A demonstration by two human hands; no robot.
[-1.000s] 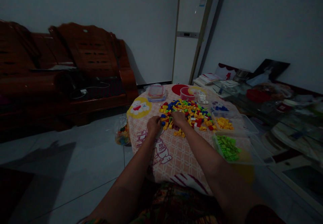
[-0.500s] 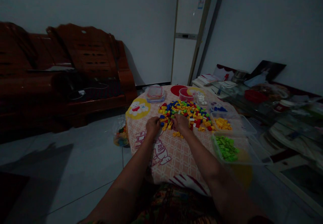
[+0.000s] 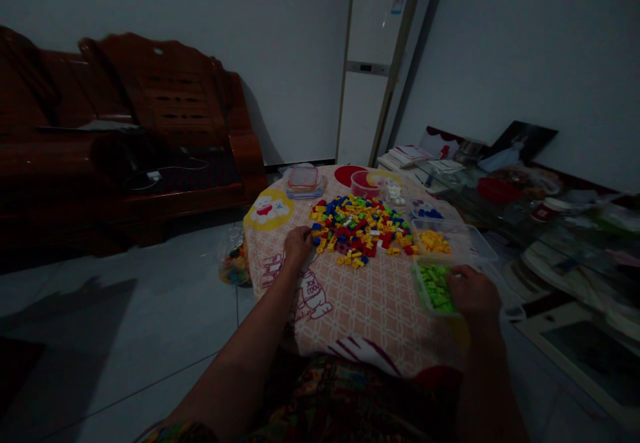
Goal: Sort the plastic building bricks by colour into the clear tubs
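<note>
A heap of small coloured bricks lies in the middle of a round table under a patterned cloth. My left hand rests curled at the heap's left edge, fingers closed among the bricks. My right hand hovers over a clear tub of green bricks at the table's right edge, fingers curled; what they hold is hidden. Behind it stands a clear tub of yellow bricks, and further back one with blue bricks.
A lidded clear box and a red bowl stand at the table's far side. A bag of bricks lies on the floor at left. A wooden sofa is at left, a cluttered glass table at right.
My right hand has left the brick heap and swung right to the tub of green bricks. My left hand stays at the heap's left edge. The view shifted slightly.
</note>
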